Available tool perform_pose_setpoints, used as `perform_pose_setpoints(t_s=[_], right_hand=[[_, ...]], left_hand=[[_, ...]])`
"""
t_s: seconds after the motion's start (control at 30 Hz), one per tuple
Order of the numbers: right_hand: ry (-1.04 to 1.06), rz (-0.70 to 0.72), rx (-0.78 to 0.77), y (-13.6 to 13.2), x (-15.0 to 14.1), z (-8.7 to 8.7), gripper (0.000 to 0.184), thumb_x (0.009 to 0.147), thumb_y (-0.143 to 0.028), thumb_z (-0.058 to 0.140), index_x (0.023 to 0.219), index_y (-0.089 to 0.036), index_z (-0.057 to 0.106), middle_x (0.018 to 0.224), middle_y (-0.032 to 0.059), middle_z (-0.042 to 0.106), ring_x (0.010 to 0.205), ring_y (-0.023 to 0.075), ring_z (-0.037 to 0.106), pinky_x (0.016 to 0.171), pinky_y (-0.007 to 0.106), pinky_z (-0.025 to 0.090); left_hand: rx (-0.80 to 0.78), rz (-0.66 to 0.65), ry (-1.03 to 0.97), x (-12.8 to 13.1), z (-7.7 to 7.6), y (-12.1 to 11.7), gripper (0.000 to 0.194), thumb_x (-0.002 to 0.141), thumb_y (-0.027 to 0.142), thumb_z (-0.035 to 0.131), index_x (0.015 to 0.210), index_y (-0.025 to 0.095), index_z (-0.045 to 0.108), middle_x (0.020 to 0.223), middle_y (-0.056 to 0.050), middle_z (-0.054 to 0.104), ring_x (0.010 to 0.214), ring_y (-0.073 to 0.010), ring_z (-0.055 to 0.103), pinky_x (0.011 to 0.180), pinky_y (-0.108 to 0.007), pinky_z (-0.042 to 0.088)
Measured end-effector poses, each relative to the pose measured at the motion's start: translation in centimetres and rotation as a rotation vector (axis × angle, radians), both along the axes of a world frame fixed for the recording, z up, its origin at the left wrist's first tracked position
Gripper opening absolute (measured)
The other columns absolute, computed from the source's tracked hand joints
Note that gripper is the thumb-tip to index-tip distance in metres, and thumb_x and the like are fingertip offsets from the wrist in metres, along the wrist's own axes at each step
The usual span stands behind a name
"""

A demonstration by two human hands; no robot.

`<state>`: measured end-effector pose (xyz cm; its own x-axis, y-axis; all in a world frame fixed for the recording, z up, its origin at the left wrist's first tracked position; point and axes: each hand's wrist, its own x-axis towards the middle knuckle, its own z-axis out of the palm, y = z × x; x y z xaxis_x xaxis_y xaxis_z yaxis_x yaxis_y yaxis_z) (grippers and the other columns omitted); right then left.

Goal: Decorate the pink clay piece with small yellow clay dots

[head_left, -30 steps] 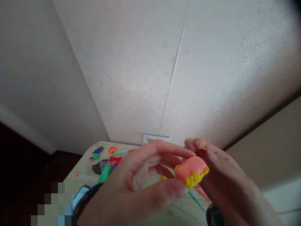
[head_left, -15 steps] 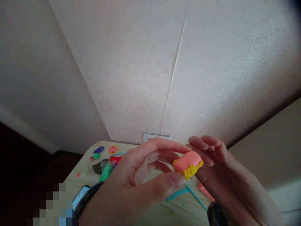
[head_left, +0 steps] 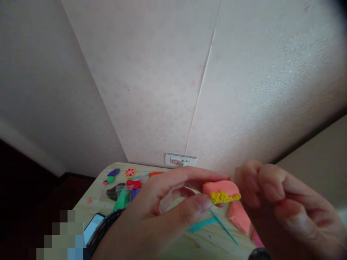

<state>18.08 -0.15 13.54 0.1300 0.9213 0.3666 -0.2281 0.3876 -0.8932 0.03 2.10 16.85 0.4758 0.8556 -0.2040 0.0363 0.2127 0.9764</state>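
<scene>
Between its thumb and fingers, my left hand [head_left: 168, 202] grips a small pink clay piece [head_left: 222, 187] with a bumpy yellow clay edge along its lower side. The piece is held up above the table, tilted slightly. Just right of it, my right hand [head_left: 284, 202] is apart from the clay, its fingers curled in and the thumb close to the index finger. A speck of red shows at that pinch, too small to name. Below the hands lie a thin teal stick tool [head_left: 226, 229], a flat teal tool [head_left: 202, 224] and a pink clay lump [head_left: 238, 216].
On the wooden table [head_left: 89, 191] at left are a purple clay grape shape [head_left: 113, 172], a red-and-yellow clay disc [head_left: 130, 172], a green ball [head_left: 110, 179], bags of coloured clay [head_left: 121, 199] and a phone [head_left: 93, 225]. Behind stands a wall with a socket [head_left: 181, 160].
The clay piece has turned and shifted slightly right in my left hand. My right hand has drawn away to the right, its fingers curling from loosely extended into a pinch.
</scene>
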Motion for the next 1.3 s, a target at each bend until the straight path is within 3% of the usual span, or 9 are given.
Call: perform_pose_setpoints(t_s=[0.1,0.23,0.43,0.7,0.8,1.03,1.3], right_hand=[[-0.054,-0.118,-0.055,-0.6,-0.6,0.5,0.02,0.071,-0.045,0.077,0.066,-0.029,0.065,0.067,0.0002,0.05,0.059,0.0139,0.049,0.048,0.024,0.041],[-0.214,-0.221,0.025,-0.9,-1.1,0.7,0.016,0.08,-0.046,0.068,0.072,-0.034,0.072,0.067,0.002,0.049,0.057,0.0143,0.049,0.046,0.026,0.039],[-0.278,-0.144,0.139,0.0,-0.7,0.4,0.005,0.078,-0.038,0.074,0.08,-0.035,0.077,0.065,0.0016,0.059,0.065,0.0151,0.054,0.054,0.024,0.048],[-0.272,-0.122,0.138,-0.2,-1.0,0.3,0.004,0.08,-0.034,0.073,0.082,-0.035,0.077,0.068,0.0008,0.062,0.064,0.0145,0.051,0.052,0.024,0.043],[-0.28,-0.111,0.145,-0.2,-1.0,0.3,0.005,0.079,-0.033,0.073,0.082,-0.036,0.077,0.066,0.0009,0.061,0.067,0.0157,0.05,0.056,0.026,0.044],[-0.302,-0.076,0.139,-0.1,-0.7,0.3,0.006,0.08,-0.033,0.072,0.083,-0.037,0.076,0.065,0.0011,0.059,0.069,0.0166,0.051,0.06,0.026,0.047],[-0.241,0.024,0.135,0.0,-0.7,0.4,0.01,0.078,-0.025,0.073,0.085,-0.032,0.075,0.072,0.0005,0.058,0.066,0.0136,0.06,0.052,0.02,0.05]], left_hand=[[0.017,0.031,0.007,0.2,0.1,-0.1,0.031,0.076,0.053,0.069,0.101,0.035,0.074,0.112,0.002,0.073,0.105,-0.0242,0.066,0.087,-0.032,0.054],[0.109,-0.033,-0.114,0.3,-0.7,0.3,0.024,0.08,0.048,0.067,0.101,0.038,0.073,0.108,0.005,0.075,0.098,-0.0197,0.068,0.082,-0.027,0.055],[0.195,-0.065,-0.116,0.0,-1.1,0.5,0.023,0.084,0.043,0.065,0.104,0.036,0.072,0.11,0.003,0.074,0.099,-0.0186,0.068,0.086,-0.027,0.053],[0.207,-0.051,-0.112,0.0,-1.1,0.5,0.023,0.083,0.045,0.066,0.104,0.039,0.072,0.108,0.005,0.074,0.101,-0.0192,0.067,0.086,-0.027,0.053],[0.136,-0.017,-0.043,-0.2,-1.1,0.4,0.026,0.081,0.047,0.068,0.104,0.038,0.072,0.108,0.004,0.074,0.106,-0.0214,0.065,0.089,-0.028,0.052],[0.244,-0.099,-0.087,-0.2,-1.6,0.8,0.024,0.086,0.034,0.063,0.109,0.039,0.071,0.112,0.004,0.074,0.11,-0.0204,0.065,0.091,-0.028,0.053],[0.232,-0.09,-0.047,-0.4,-0.8,0.5,0.025,0.086,0.041,0.063,0.109,0.037,0.071,0.115,0.004,0.073,0.111,-0.0195,0.064,0.093,-0.03,0.053]])
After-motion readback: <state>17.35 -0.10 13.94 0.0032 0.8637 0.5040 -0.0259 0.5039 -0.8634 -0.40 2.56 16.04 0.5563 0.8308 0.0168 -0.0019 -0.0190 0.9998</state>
